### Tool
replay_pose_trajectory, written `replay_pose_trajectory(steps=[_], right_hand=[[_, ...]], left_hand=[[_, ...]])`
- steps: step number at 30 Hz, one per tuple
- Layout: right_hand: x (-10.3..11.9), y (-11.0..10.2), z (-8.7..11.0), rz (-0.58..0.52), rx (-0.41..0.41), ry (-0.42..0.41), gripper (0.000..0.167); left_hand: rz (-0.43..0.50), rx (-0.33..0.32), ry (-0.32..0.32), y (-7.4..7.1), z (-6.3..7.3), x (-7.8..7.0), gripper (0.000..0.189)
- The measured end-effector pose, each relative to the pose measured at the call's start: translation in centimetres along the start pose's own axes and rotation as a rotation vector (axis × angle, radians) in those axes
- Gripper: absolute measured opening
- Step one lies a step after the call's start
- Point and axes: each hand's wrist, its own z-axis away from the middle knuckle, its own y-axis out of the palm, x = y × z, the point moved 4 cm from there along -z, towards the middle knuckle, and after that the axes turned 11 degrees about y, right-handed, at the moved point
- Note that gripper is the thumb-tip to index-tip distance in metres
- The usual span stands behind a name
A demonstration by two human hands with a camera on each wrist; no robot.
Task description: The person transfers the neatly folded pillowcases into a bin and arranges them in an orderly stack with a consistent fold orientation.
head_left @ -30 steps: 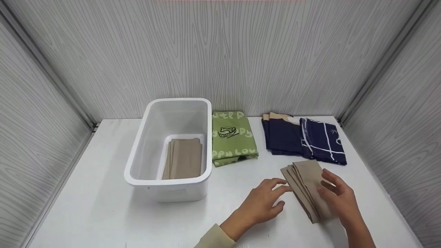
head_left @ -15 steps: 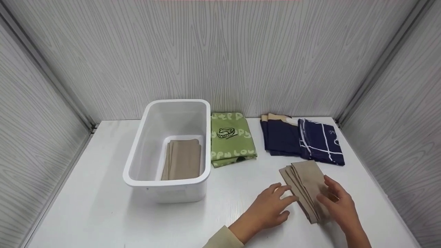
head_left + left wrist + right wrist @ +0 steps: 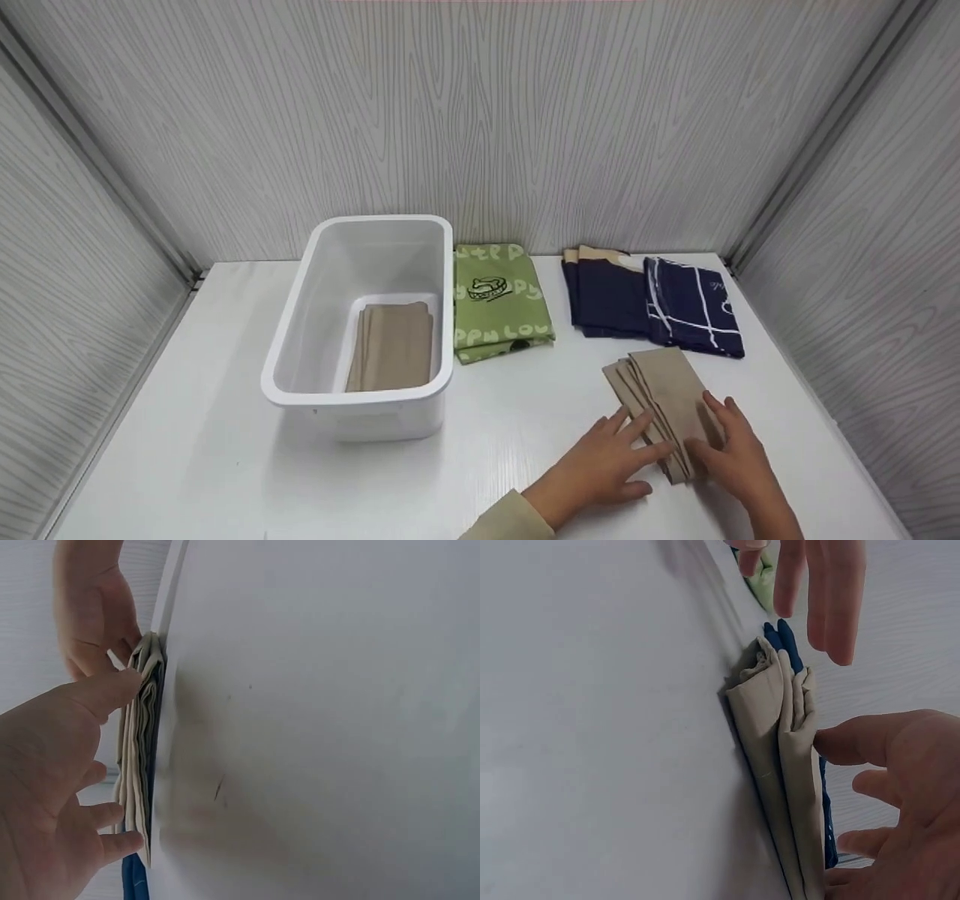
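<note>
A folded tan cloth (image 3: 667, 390) lies slantwise on the white table, its layered folds fanned along the left side. My left hand (image 3: 607, 465) reaches over those folds, fingers spread and fairly straight. On the other side, my right hand (image 3: 739, 454) has its thumb and fingertips at the cloth's right part, fingers loosely bent. In the right wrist view, the thumb tip meets the top fold of the cloth (image 3: 799, 757). The left wrist view has the stacked layers (image 3: 139, 750) edge-on, with the left thumb at their near corner. Neither hand grips the cloth.
A white plastic bin (image 3: 289, 352) stands left of centre, with another folded tan cloth (image 3: 394, 349) on its floor. Beside it lies a green printed folded cloth (image 3: 499, 300). Farther right are a navy-and-tan folded cloth (image 3: 611, 296) and a navy white-lined one (image 3: 697, 307). Panels enclose the table.
My left hand has moved right, from beside the tan cloth to over its left folds. My right hand has shifted slightly down along the right side. The cloth stays nearly in place.
</note>
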Motion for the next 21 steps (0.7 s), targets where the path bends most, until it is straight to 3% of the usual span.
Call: replay_pose_trajectory(steps=[6, 12, 15, 21], right_hand=[[0.4, 0.6, 0.1, 0.045, 0.035, -0.029, 0.082], [0.8, 1.2, 0.3, 0.061, 0.056, -0.013, 0.076], [1.0, 1.3, 0.3, 0.061, 0.052, -0.018, 0.075], [1.3, 1.9, 0.5, 0.125, 0.023, -0.03, 0.07]], left_hand=[[0.043, 0.091, -0.001, 0.5, -0.2, -0.6, 0.066], [0.005, 0.115, 0.023, 0.6, 0.1, -0.9, 0.067], [0.002, 0.117, 0.023, 0.7, 0.5, -0.8, 0.068], [-0.023, 0.04, 0.046, 0.6, 1.2, -0.8, 0.067]])
